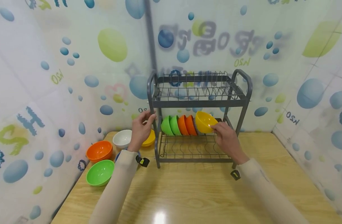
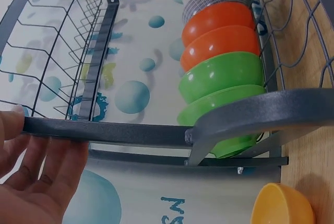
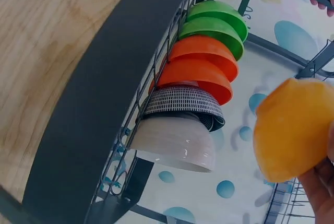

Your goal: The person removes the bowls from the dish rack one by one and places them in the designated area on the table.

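Observation:
My right hand (image 1: 227, 140) pinches a yellow bowl (image 1: 205, 122) by its rim, tilted, in front of the dark grey dish rack (image 1: 199, 103). In the right wrist view that yellow bowl (image 3: 295, 130) is apart from the stacked row. My left hand (image 1: 141, 129) holds the rack's left side post, its thumb and fingers (image 2: 44, 164) on either side of the bar. On the lower tier, bowls stand on edge: two green bowls (image 3: 216, 23), two orange bowls (image 3: 195, 78), a black-and-white patterned bowl (image 3: 182, 101) and a white bowl (image 3: 175, 140).
Left of the rack on the wooden table (image 1: 187, 193) stand an orange bowl (image 1: 99, 151), a green bowl (image 1: 100, 173), a white bowl (image 1: 122, 139), another yellow bowl (image 1: 149, 139) and a blue bowl mostly behind my left arm. Patterned curtains (image 1: 112, 77) surround the table.

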`<state>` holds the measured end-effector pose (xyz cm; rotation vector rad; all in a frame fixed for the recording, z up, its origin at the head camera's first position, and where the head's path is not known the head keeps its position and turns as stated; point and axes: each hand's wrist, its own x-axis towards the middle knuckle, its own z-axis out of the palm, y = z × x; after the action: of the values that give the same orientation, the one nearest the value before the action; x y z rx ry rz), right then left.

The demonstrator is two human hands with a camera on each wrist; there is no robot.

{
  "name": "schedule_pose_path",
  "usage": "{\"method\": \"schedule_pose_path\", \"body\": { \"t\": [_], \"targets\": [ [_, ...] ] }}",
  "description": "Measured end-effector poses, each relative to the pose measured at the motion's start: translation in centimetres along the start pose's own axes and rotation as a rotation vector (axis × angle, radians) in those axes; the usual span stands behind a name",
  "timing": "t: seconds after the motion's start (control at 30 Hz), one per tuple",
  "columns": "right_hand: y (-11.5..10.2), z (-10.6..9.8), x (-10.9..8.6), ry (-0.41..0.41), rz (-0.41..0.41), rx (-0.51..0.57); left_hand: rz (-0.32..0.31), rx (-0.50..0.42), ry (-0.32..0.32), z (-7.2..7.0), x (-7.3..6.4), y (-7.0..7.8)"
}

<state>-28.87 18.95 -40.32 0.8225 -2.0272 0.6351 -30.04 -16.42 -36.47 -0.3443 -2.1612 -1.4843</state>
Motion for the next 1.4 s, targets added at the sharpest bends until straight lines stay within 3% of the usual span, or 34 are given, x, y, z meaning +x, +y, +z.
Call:
{"method": "schedule_pose_path", "body": {
  "t": [0.23, 0.4, 0.67, 0.77, 0.9, 1.13, 1.4],
  "targets": [
    [-0.8, -1.2, -0.4, -0.061, -0.078, 0.02, 0.01, 0.068, 0.023, 0.0, -0.1, 0.3],
    [-1.4, -2.0, -0.5, -0.082, -0.122, 0.006, 0.042, 0.138, 0.039, 0.1, -1.1, 0.8],
    [-2.5, -2.6, -0.5, -0.106, -0.173, 0.04, 0.244, 0.277, 0.052, -0.4, -4.0, 1.4],
    [-2.9, -3.0, -0.5, -0.121, -0.199, 0.053, 0.326, 0.302, 0.004, -0.4, -5.1, 2.0],
    [-3.6, -3.5, -0.4, -0.142, -0.24, 0.076, 0.421, 0.321, -0.119, -0.3, -6.4, 2.7],
    [-5.3, -4.2, -0.3, -0.198, -0.304, 0.109, 0.534, 0.331, -0.314, 0.5, -8.2, 4.2],
    [-6.8, -4.3, -0.4, -0.22, -0.356, 0.095, 0.664, 0.346, -0.405, 2.2, -10.0, 5.6]
  ]
}}
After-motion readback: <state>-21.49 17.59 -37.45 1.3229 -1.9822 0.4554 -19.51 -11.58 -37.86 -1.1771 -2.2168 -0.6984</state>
